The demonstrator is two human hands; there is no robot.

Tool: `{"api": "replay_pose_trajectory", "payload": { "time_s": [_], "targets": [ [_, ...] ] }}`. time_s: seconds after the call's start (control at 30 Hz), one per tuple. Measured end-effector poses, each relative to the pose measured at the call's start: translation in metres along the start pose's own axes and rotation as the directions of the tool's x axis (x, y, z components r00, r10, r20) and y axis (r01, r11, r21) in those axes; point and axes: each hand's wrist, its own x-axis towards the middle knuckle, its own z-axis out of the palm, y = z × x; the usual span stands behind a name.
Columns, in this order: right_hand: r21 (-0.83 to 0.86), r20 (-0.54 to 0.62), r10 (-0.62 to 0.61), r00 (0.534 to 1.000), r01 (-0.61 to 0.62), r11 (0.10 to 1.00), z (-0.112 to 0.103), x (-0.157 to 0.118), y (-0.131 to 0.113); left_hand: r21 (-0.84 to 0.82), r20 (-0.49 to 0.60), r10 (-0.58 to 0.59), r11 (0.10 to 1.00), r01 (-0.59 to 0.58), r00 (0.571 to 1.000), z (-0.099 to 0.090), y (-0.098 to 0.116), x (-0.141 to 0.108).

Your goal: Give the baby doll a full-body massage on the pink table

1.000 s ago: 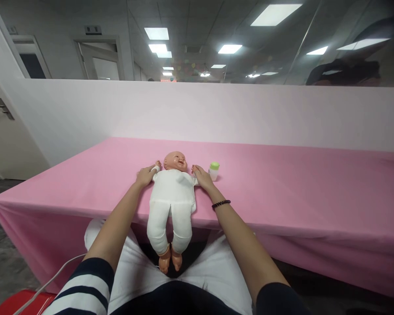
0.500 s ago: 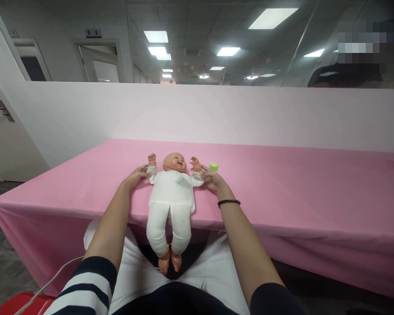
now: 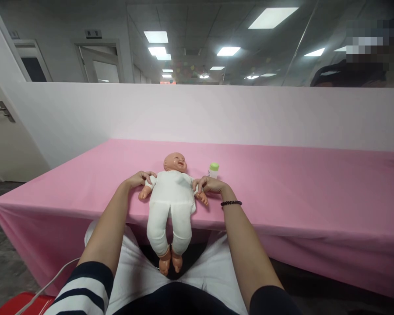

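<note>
A pink tablecloth (image 3: 292, 188) spreads under the baby doll (image 3: 172, 188), whose legs (image 3: 181, 227) overhang it. Left hand (image 3: 138, 179) and right hand (image 3: 212, 184) each pinch a doll sleeve (image 3: 149, 182); right of the doll stands a green-capped, probably plastic bottle (image 3: 213, 169).

You could read no text: the dark marks on the green-lidded bottle (image 3: 213, 172) upon the tabletop (image 3: 292, 188) were too small, and the plate (image 3: 93, 33) above the doorway (image 3: 101, 63) and the red-lit strip (image 3: 168, 82) low in the glass (image 3: 197, 26) were too blurred for you to decipher.
</note>
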Motion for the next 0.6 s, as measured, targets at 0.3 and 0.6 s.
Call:
{"api": "replay_pose_trajectory", "payload": {
  "time_s": [0.3, 0.6],
  "targets": [
    [0.086, -0.156, -0.078, 0.985, 0.093, 0.992, -0.002, -0.004, -0.003, -0.005, -0.031, 0.049, 0.999, -0.049, 0.998, -0.003, -0.002, 0.000],
    [0.214, -0.635, -0.122, 0.763, 0.326, 0.921, 0.006, 0.009, -0.005, 0.090, -0.283, 0.113, 0.992, -0.091, 0.953, 0.010, -0.004, 0.010]
  ]
}}
